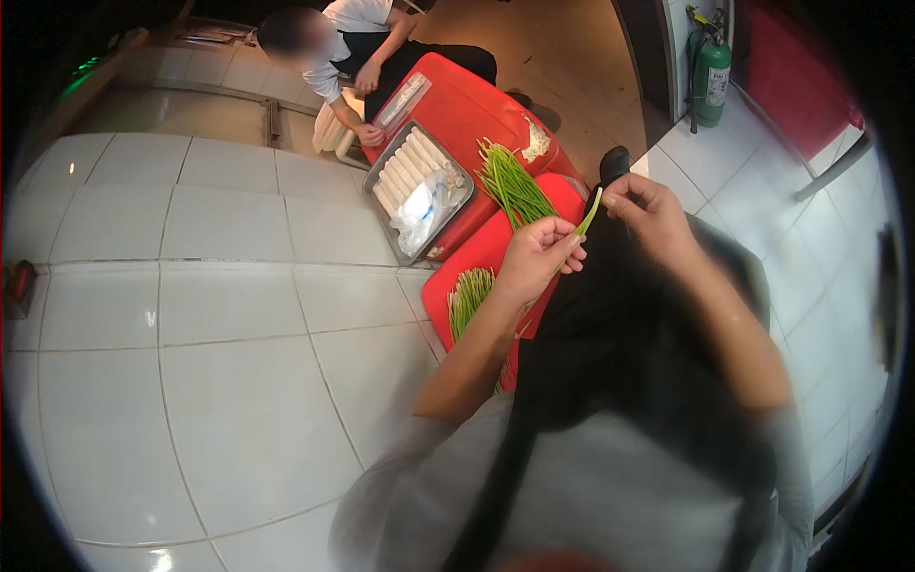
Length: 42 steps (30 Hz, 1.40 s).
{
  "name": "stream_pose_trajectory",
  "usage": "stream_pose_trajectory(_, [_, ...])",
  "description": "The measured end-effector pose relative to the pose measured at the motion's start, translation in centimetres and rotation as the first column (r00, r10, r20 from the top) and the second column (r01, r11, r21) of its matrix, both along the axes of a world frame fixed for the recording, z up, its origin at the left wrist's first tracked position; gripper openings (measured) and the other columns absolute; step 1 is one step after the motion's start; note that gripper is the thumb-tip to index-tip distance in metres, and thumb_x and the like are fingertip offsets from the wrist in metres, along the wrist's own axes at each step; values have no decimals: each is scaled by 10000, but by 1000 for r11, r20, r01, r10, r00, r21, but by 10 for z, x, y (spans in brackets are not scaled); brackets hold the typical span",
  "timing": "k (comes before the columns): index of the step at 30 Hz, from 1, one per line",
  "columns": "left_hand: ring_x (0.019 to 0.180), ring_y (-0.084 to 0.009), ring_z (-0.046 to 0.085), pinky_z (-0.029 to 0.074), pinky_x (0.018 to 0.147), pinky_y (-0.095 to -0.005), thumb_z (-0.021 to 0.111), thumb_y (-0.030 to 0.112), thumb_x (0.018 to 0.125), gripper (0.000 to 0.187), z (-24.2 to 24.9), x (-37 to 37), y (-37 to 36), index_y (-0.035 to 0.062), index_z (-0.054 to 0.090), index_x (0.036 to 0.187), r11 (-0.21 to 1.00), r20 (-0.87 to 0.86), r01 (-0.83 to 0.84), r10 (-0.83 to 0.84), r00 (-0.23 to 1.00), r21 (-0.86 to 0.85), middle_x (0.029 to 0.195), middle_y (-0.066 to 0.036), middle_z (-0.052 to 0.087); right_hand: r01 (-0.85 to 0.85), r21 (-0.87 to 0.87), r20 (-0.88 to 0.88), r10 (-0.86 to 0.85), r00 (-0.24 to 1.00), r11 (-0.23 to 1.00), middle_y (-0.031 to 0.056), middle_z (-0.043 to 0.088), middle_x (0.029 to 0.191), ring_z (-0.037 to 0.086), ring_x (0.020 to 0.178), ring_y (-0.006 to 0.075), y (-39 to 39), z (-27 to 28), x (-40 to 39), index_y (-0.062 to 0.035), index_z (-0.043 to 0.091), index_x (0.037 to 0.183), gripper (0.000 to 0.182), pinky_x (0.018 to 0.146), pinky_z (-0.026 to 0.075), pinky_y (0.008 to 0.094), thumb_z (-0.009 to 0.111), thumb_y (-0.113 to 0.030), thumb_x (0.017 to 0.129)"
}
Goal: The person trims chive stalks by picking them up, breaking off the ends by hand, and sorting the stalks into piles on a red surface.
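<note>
Between my two hands is a thin green stalk (592,214). My left hand (540,259) is closed round its lower part, thumb against the fingers. My right hand (650,215) pinches the pale upper end. Just beyond my left hand lies a bunch of long green stalks (515,186) on a red surface. A second bunch of stalks (469,301) rests on the red board (440,286), left of my left forearm, which partly hides it.
A metal tray (405,250) of pale rolls and a plastic bag stands on the red table (486,100). Across it sits another person (357,43), one hand near the tray. White shreds (536,141) lie at the table's far right. A green fire extinguisher (711,84) stands back right.
</note>
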<state>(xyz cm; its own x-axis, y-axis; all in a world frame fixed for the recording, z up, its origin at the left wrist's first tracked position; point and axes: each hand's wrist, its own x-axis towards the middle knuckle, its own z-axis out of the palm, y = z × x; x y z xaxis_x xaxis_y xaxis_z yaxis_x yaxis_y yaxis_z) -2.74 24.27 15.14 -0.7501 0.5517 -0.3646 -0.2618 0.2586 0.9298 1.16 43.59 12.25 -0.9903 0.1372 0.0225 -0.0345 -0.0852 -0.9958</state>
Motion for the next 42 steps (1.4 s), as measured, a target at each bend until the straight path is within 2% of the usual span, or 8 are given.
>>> stream_pose_trajectory(4, [605,-87,572,458,543,-185,549,127,868,112,-1,1,-4,21,550,906,999,11,-6,5,1000,43,744,-40,595,76,-166,-38,-83,996,983,0,569,749,506,700,62,9,0,-6,-29,575,866,132,638,403,206,553,-159,867])
stream_pose_trajectory(5, [608,-91,574,459,547,-188,547,124,868,112,0,1,-5,19,549,906,999,6,-11,11,1000,45,746,-43,595,111,-200,31,-107,994,974,7,572,747,515,697,63,14,2,-6,-38,574,871,128,636,406,206,544,-162,873])
stream_pose_trajectory(12, [649,-138,593,476,591,-231,508,82,876,123,6,-3,-6,2,508,970,989,24,-89,87,996,116,790,-94,602,227,-223,-8,-234,972,948,8,573,737,513,654,67,27,7,-5,-26,580,961,140,605,411,197,554,-110,852])
stream_pose_trajectory(18, [681,-180,611,491,615,-255,493,71,880,147,6,-4,2,5,478,1011,967,105,-147,127,986,210,854,-142,616,105,-269,60,-92,994,957,19,586,761,529,664,74,11,5,-2,-8,606,968,156,624,440,207,551,-78,840])
stream_pose_trajectory(26, [760,-215,617,493,704,-296,480,91,888,167,7,0,12,-3,470,1025,973,115,-99,76,990,207,935,-171,614,-68,-329,147,122,982,942,6,595,798,533,688,69,-1,9,3,-21,612,982,225,631,444,209,589,-194,841])
stream_pose_trajectory(31, [749,-202,619,493,678,-281,491,92,885,145,2,4,21,-3,482,994,989,70,-58,49,996,136,895,-157,617,-104,-251,108,135,985,962,-3,570,700,502,621,63,-4,10,5,-21,619,864,204,568,419,200,662,-205,787])
stream_pose_trajectory(36, [701,-170,624,495,622,-238,508,99,883,130,-1,4,22,2,496,969,992,48,-49,44,998,120,852,-139,627,-74,-210,131,103,986,975,-7,564,678,496,609,58,-1,9,5,-15,624,850,200,550,416,200,655,-204,795])
stream_pose_trajectory(42, [707,-201,621,495,657,-279,485,118,893,152,2,0,21,7,483,997,994,67,-66,60,996,89,856,-149,622,-38,-174,140,63,988,984,10,593,686,509,600,62,-2,3,-1,-2,640,821,189,547,418,213,638,-189,801])
